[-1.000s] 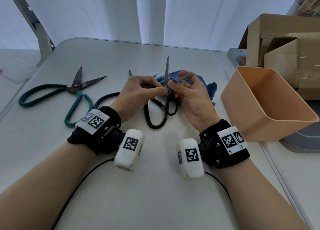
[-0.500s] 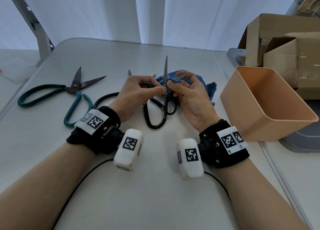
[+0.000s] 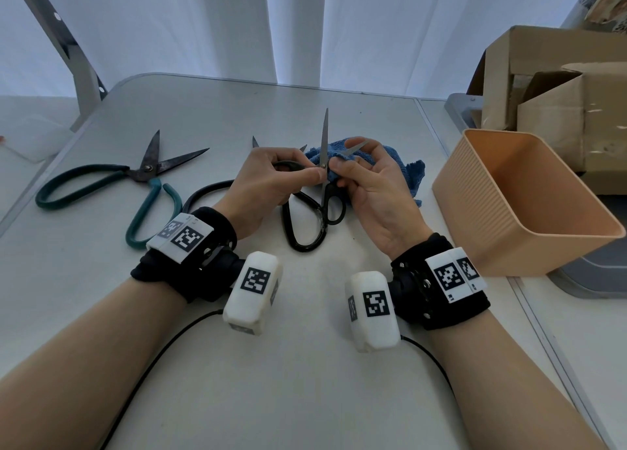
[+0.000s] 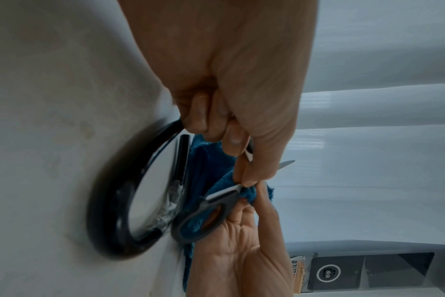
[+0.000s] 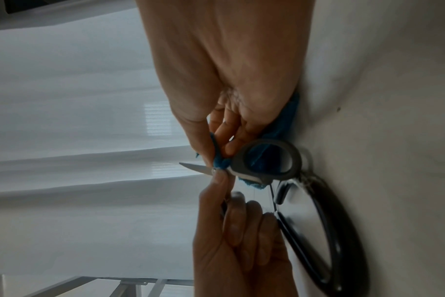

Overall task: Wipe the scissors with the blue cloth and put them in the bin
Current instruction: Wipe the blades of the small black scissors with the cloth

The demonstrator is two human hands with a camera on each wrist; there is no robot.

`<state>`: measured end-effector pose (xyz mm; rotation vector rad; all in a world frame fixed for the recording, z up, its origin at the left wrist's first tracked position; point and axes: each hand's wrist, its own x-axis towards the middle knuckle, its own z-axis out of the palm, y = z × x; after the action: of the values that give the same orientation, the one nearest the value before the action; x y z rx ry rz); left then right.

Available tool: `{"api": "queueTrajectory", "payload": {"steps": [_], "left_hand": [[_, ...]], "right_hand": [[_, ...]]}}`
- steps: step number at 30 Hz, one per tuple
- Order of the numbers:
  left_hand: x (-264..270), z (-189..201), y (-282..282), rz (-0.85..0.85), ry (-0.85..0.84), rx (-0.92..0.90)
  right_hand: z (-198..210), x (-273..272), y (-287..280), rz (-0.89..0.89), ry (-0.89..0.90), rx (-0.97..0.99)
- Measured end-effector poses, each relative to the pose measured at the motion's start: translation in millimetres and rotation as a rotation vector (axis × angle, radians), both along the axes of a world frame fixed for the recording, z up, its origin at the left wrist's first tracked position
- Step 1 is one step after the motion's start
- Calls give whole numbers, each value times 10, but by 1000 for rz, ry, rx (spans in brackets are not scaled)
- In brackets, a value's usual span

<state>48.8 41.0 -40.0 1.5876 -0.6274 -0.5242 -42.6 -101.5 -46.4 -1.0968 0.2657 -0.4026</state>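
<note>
Head view: the left hand [image 3: 271, 181] grips one handle of a small pair of grey-handled scissors [image 3: 325, 164], held open and raised just above the table [image 3: 305, 364], one blade pointing up and away. The right hand [image 3: 369, 191] pinches the blue cloth [image 3: 402, 166] against the blades near the pivot. Two more pairs lie on the table: green-handled shears [image 3: 149, 181] to the left and black-handled shears [image 3: 302, 225] under the hands, with a further blade tip showing behind the left hand. The orange bin [image 3: 529, 212] stands to the right, well apart from the hands; the part of its interior in view holds nothing. Left wrist view: the fingers [image 4: 231, 138] are curled on the scissors, and cloth is bunched at the pivot under the opposing thumb and finger. Right wrist view: the right hand's fingertips [image 5: 224, 148] press a fold of cloth onto the blade by the pivot screw. Assessment: wiping of this pair is in progress; its transfer to the bin is outstanding, and the pairs on the table appear yet to be wiped and binned.
</note>
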Motion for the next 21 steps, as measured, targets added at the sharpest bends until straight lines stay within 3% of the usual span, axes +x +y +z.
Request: {"api": "queueTrajectory", "payload": {"steps": [21], "left_hand": [[3, 4, 5, -8, 5, -11]], "right_hand": [[30, -9, -20, 54, -52, 75]]}}
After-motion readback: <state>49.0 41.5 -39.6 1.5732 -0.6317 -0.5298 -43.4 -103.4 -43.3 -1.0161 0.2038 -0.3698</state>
